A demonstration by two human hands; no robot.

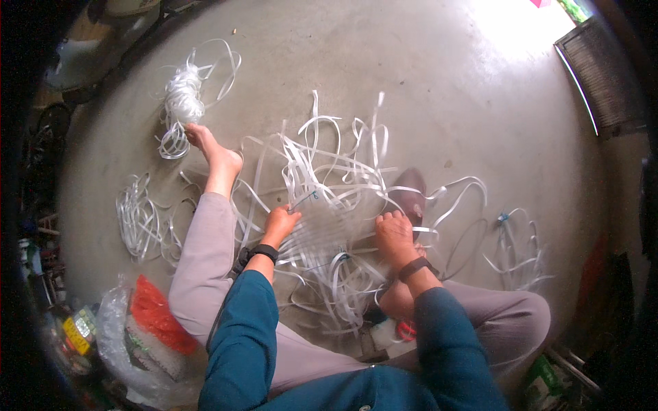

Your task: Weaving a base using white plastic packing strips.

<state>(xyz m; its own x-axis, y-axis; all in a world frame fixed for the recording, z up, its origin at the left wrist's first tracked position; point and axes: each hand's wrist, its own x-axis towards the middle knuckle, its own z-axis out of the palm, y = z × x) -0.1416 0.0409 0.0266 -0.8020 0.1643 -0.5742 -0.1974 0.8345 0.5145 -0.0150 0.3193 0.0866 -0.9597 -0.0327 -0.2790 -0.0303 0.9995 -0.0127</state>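
Observation:
Between my hands lies a partly woven panel (329, 222) of flat white plastic straps, blurred by motion, with long loose ends spreading out on all sides. My left hand (279, 225) is closed at the panel's left edge, pinching a strap there. At the right side, my right hand (395, 234) is closed with its fingers bent round a white strap (426, 231) that sticks out beyond it. A small blue tie (314, 195) shows at the panel's far left corner, and another tie (343, 257) shows near its near edge.
A bundle of white strap (184, 96) lies beyond my bare foot (218, 156). Coiled straps (139, 218) lie at left, a blue-tied bunch (504, 236) at right. A brown shoe (410, 190) stands by my right hand. Clear plastic (113, 332) and a red bag (157, 314) sit near left.

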